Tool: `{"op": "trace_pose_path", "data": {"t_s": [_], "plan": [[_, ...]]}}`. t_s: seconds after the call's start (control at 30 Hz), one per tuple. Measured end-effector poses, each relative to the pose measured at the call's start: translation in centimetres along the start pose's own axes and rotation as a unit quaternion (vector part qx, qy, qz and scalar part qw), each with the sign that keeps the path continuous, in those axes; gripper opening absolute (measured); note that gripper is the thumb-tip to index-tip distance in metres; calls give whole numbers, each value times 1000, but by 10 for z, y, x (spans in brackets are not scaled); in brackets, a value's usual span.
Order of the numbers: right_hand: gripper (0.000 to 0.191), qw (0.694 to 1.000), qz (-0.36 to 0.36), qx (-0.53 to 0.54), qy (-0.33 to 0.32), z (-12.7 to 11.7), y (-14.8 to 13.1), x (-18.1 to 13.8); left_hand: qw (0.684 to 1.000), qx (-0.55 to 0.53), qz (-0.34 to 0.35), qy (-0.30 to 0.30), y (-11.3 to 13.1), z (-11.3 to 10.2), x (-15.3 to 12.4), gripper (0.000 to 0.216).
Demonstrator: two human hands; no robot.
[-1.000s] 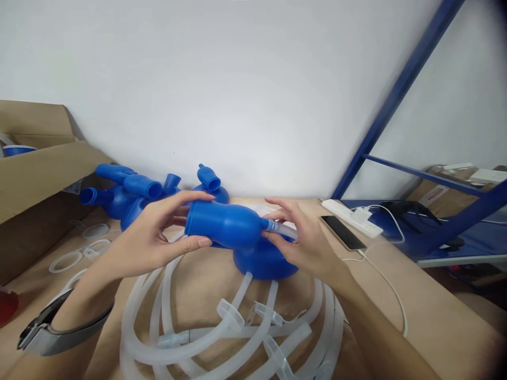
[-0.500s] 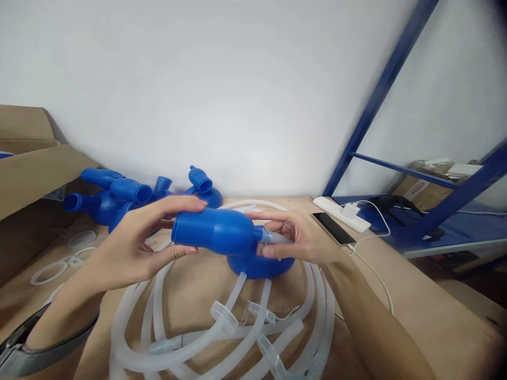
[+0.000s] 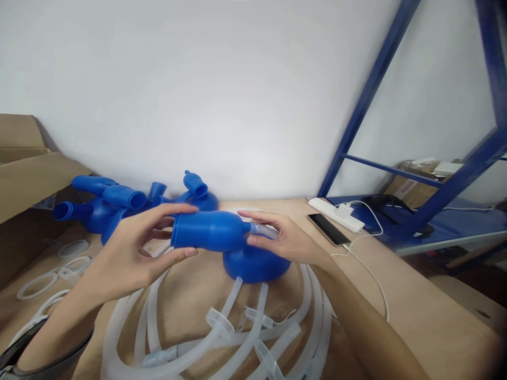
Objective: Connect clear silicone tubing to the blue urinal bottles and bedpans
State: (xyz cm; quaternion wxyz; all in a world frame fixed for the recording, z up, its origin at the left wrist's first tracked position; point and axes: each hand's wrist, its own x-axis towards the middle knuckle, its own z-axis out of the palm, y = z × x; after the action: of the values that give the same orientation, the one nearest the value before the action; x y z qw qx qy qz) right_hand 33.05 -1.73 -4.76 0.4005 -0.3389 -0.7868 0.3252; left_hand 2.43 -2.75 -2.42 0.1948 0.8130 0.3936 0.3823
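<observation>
Foreground: translucent tubing (image 3: pixel 112 338) coiled on surface (image 3: pixel 420 295). Left hand (image 3: pixel 137 250): reaches in from lower left, thumb below, fingers above, grip clamped on rimmed end of blue vessel (image 3: pixel 209 231). Right hand (image 3: pixel 295 237): index and thumb less curled than half second ago, astride clear tube (image 3: pixel 270 231); tightness of right grip cannot be told. Tube-to-nozzle joint unbroken meanwhile. Vessel roughly level, partly overlapping lower blue bulb (image 3: pixel 257 266). Beyond: blue parts (image 3: pixel 95 216) near wall (image 3: pixel 198 105).

A black-and-grey band (image 3: pixel 20 342) rings the left forearm (image 3: pixel 65 311).
</observation>
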Motion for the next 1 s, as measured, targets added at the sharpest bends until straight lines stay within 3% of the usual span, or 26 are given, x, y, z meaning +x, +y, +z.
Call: {"op": "trace_pose_path", "data": {"t_s": [0.2,0.3,0.4,0.63,0.87,1.0], "plan": [[23,998,22,-36,-52,-5,5,1,1000,-9,4,3,2,1,0,55],[26,996,37,-14,-86,-10,3,2,1000,-10,4,6,3,2,-1,55],[26,997,27,6,-79,-12,1,2,1000,-21,-1,0,4,2,-1,54],[37,964,97,214,-127,-7,8,3,1000,-21,0,-14,-2,1,2,53],[43,971,118,184,-98,-4,12,5,1000,10,9,28,-2,5,0,51],[37,986,128,108,-26,2,15,3,998,5,-25,49,6,10,0,54]]}}
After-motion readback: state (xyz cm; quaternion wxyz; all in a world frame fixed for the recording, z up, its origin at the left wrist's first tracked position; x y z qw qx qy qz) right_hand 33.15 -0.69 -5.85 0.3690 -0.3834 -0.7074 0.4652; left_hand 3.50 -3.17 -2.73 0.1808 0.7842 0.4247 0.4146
